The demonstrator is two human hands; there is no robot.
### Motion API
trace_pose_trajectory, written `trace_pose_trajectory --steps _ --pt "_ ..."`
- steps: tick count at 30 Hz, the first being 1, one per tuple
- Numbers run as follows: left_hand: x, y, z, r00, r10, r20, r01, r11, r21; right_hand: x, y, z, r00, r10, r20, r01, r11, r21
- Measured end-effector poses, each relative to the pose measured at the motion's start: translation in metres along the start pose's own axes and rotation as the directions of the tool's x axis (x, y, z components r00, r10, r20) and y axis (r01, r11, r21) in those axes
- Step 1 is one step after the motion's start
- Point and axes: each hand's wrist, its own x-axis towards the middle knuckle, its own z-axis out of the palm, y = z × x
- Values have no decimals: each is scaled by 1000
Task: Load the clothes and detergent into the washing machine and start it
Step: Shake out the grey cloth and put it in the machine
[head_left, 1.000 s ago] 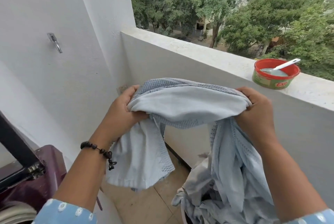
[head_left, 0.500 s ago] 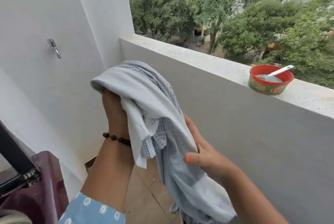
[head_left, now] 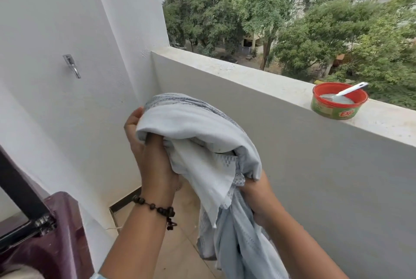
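Observation:
A pale blue-grey cloth [head_left: 202,134] is bunched up in front of me over the balcony floor. My left hand [head_left: 146,150], with a bead bracelet on the wrist, grips its upper fold, fingers curled into the fabric. My right hand [head_left: 252,186] is mostly hidden under the cloth and holds it lower down; the rest of the cloth hangs toward the floor. The maroon washing machine [head_left: 56,233] shows at the lower left with its dark lid raised. A red and green detergent tub [head_left: 337,103] with a white scoop stands on the parapet at the right.
A white wall with a metal hook [head_left: 72,66] is on the left. The grey balcony parapet [head_left: 247,76] runs across ahead and to the right, with trees beyond it. Beige floor tiles [head_left: 180,245] lie below.
Both hands first held the cloth spread wide; they have come together and gathered it into a bundle. My right hand has slid up under the fabric. The view has shifted slightly left.

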Motion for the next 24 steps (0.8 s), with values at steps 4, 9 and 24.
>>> trace_pose_trajectory --steps 4,9,24 --pt "-2 -3 -46 967 -153 202 34 868 495 16 -19 -32 993 -67 -95 52 987 -155" --pt "-8 23 -74 779 -503 374 26 622 783 33 -54 -56 996 -90 -18 66 836 -545" --pt "-27 -3 2 699 -249 670 -548 415 726 23 -92 -15 947 60 317 292 256 -921"
